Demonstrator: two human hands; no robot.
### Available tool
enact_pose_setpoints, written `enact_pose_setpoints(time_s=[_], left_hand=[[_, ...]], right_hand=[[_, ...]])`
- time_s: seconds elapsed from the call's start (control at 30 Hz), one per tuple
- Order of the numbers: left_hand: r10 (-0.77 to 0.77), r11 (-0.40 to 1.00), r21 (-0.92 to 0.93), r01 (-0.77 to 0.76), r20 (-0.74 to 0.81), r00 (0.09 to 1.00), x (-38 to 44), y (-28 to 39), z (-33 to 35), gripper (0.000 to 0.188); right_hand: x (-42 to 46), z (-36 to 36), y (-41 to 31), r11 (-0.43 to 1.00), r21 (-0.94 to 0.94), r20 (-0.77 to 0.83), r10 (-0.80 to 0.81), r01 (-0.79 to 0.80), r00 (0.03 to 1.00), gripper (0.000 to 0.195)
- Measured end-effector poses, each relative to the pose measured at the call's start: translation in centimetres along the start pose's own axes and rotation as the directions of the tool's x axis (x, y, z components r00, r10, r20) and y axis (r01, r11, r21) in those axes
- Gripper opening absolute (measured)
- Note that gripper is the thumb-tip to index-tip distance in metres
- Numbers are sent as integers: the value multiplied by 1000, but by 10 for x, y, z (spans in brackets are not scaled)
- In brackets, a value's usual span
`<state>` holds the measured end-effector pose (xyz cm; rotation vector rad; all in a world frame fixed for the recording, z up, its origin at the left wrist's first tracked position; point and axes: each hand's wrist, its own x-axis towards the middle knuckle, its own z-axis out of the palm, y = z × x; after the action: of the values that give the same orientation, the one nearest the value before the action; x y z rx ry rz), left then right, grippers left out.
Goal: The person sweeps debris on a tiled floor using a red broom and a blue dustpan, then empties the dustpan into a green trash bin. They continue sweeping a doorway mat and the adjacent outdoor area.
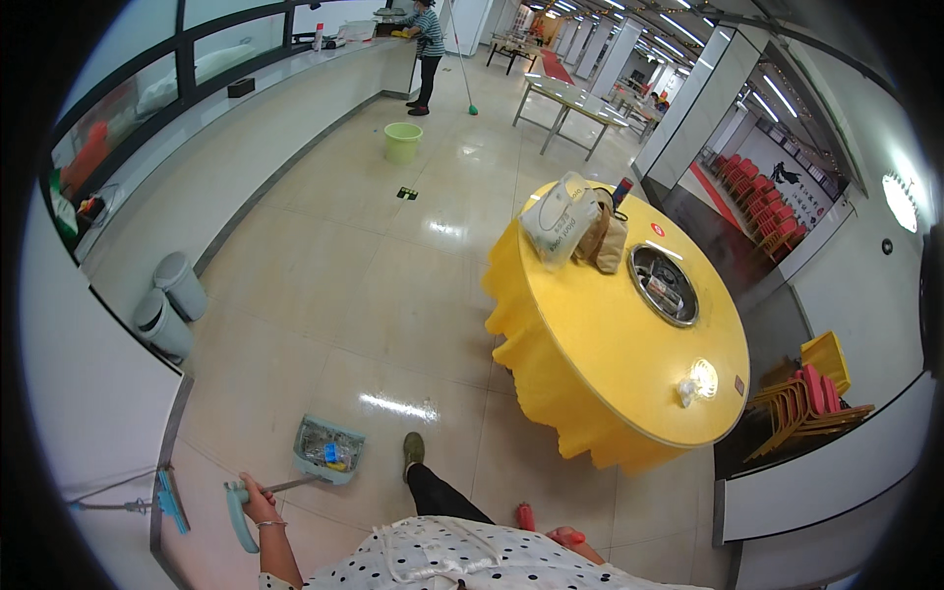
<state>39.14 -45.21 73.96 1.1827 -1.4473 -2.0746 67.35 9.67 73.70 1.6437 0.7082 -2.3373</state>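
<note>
My left hand [258, 503], with a bracelet at its wrist, grips the pole of a long-handled dustpan [329, 448] just below its pale blue-green curved handle. The grey-green pan lies to the left of my foot and holds a blue piece and other bits of litter. Low in the picture, beside my polka-dot top, my right hand [566, 536] is closed on a red-orange handle [579, 538]. A red object [525, 516] shows just left of that hand; whether it belongs to the same tool I cannot tell. The round table stands ahead to the right.
The round table [590, 346] has a yellow cover, a plastic bag [560, 221], a brown bag [606, 243] and a metal basin [664, 285]. Two grey bins [164, 324] and a blue squeegee [172, 501] stand left. Farther off are a green bucket [403, 144] and a person [428, 51] at a counter.
</note>
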Motion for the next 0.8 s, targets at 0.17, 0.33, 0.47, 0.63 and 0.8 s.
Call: enact_pose_setpoints(time_s=[0.17,0.33,0.47,0.63,0.8], left_hand=[[5,999,-48,-11,-131,991,40,21,105,47],[30,993,-108,-53,-203,979,70,61,177,45],[38,991,-120,-60,-178,983,99,66,237,42],[62,991,-105,-86,-210,976,160,77,302,42],[14,997,-72,-28,-184,983,223,83,402,42]], right_hand=[[53,137,-90,999,-36,206,-15,23,978,10],[64,287,-187,879,230,341,329,-418,880,6],[102,357,-255,881,109,437,373,-460,819,16],[126,479,-308,899,-428,241,211,-92,947,16],[174,552,-364,699,-714,13,69,-39,998,15]])
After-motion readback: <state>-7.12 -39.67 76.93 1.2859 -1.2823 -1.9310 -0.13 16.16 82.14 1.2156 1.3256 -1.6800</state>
